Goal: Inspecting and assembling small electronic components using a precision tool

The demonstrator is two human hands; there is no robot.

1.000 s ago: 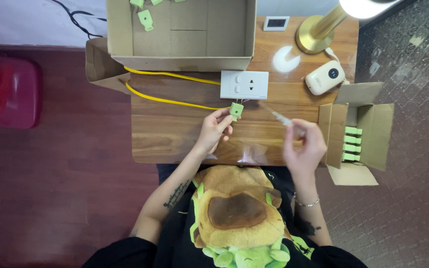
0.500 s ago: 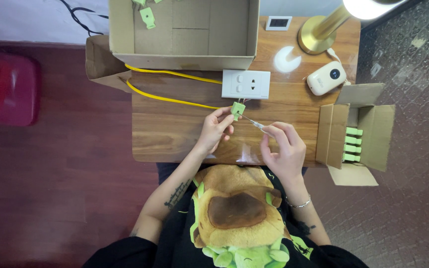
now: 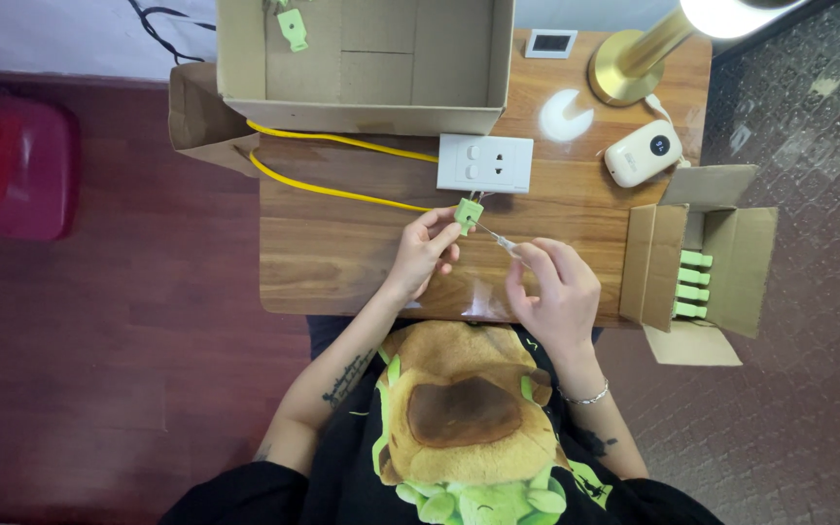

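We see a bright, even view from above — the strongest light is the glowing white lamp head (image 3: 731, 15) at the top right, blown out to pure white. It throws glare patches on the glossy brown wooden tabletop (image 3: 342, 253). Shadows are soft and short; the dark red floor (image 3: 99, 321) is dimmer, and focus is sharp throughout.

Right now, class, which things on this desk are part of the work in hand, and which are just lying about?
In hand: small green connector block, thin screwdriver, left hand, right hand, white wall socket plate.

Lying about: brass lamp base, large open cardboard box, white rounded gadget.
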